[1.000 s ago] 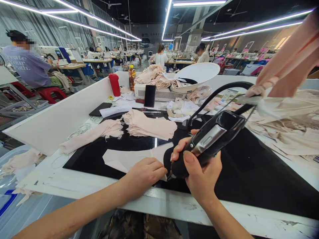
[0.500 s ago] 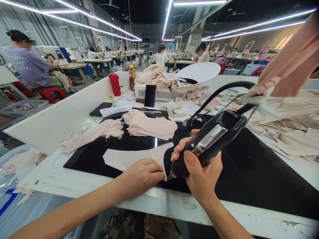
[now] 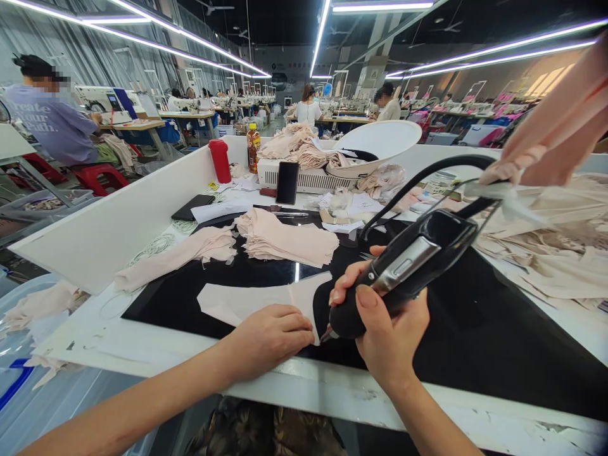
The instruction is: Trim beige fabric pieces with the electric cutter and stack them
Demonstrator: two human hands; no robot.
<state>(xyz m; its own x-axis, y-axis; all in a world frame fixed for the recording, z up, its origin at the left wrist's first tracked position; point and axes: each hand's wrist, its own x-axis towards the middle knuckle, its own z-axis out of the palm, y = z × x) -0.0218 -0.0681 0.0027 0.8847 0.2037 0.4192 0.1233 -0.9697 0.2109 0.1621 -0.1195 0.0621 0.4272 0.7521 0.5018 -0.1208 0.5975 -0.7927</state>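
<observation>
A black corded hand tool (image 3: 408, 269) with a silver panel is wrapped in my right hand (image 3: 394, 329), thumb on top. It tilts down to the left, and its narrow metal tip (image 3: 327, 334) meets the right edge of a pale, curved flat piece (image 3: 247, 301), fabric or paper. My left hand (image 3: 275, 335) rests on the near right end of that piece, fingers curled together and pressed at its edge; the fingertips are partly hidden. Behind lie a stack of light pink fabric pieces (image 3: 289, 239) and a longer pink bundle (image 3: 180, 256).
The black work surface (image 3: 475, 354) sits on a white table with a raised side wall (image 3: 114, 221). Farther back are a phone (image 3: 287, 182), a red cup (image 3: 219, 161), a bottle (image 3: 253, 149) and a white basket (image 3: 313, 179). Beige fabric (image 3: 551, 234) is heaped right. Several people work behind.
The tool and my right hand have shifted very slightly to the right, with the tip still at the piece's edge. My left hand stays on the piece.
</observation>
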